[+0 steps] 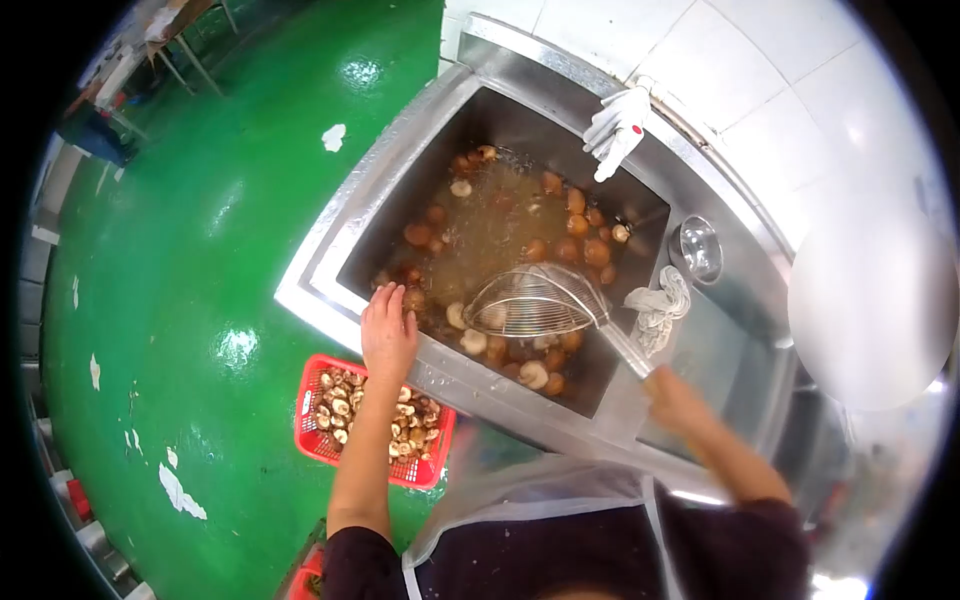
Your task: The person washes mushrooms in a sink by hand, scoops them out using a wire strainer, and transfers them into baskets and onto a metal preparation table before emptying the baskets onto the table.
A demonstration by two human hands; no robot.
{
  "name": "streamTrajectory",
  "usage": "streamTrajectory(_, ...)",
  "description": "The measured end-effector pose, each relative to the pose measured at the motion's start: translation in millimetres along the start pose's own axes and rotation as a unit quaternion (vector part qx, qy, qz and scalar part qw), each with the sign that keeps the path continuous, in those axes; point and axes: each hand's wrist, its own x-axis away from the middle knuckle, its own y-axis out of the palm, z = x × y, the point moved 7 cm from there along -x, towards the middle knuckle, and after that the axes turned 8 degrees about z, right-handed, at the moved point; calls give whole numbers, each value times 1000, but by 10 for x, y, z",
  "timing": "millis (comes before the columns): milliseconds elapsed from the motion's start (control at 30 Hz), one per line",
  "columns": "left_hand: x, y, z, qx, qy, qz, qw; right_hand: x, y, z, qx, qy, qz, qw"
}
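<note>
My right hand [675, 400] is wrapped round the handle of a wire skimmer [540, 302], whose mesh bowl hangs over the murky water. Under and around the bowl float mushrooms [534, 375], some brown cap up, others showing pale undersides. The water lies in a deep steel sink [340, 225]. My left hand [390, 330] rests on the sink's near left rim, fingers stretched over its inner edge and holding nothing. Below that forearm, a red plastic basket [318, 449] full of mushrooms is partly hidden by the arm.
White gloves [620, 125] hang at the sink's back edge. A metal bowl [697, 250] and a crumpled white cloth [660, 308] lie on the right-hand ledge. The green floor [230, 250] looks wet and has white patches. Part of another red container [306, 580] shows at the bottom.
</note>
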Motion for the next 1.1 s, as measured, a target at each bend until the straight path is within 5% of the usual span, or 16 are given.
streamTrajectory(200, -361, 275, -8, -12, 18, -67, 998, -824, -485, -309, 9, -94, 191, 977)
streamTrajectory(267, -585, 559, -264, 52, -64, -80, 993, -1423, -600, -574, 16, -140, 217, 966)
streamTrajectory(533, -1092, 1916, -1025, 30, -224, -248, 942, -2417, -650, -527, 102, -35, 2, 994)
streamTrajectory(667, -926, 2431, -1353, -11, -290, -347, 892, -2055, -478, -173, -21, 104, -111, 988)
streamTrajectory(800, -523, 2833, -1564, -16, -307, -411, 858, -1458, -161, 88, -266, 298, -231, 887)
streamTrajectory(900, -196, 3127, -1664, 64, -300, -590, 747, -1041, 106, 41, -380, 405, -298, 777)
streamTrajectory(1100, 44, 2698, -1074, 85, -488, -582, 645, -499, 792, 86, -564, 480, -371, 560)
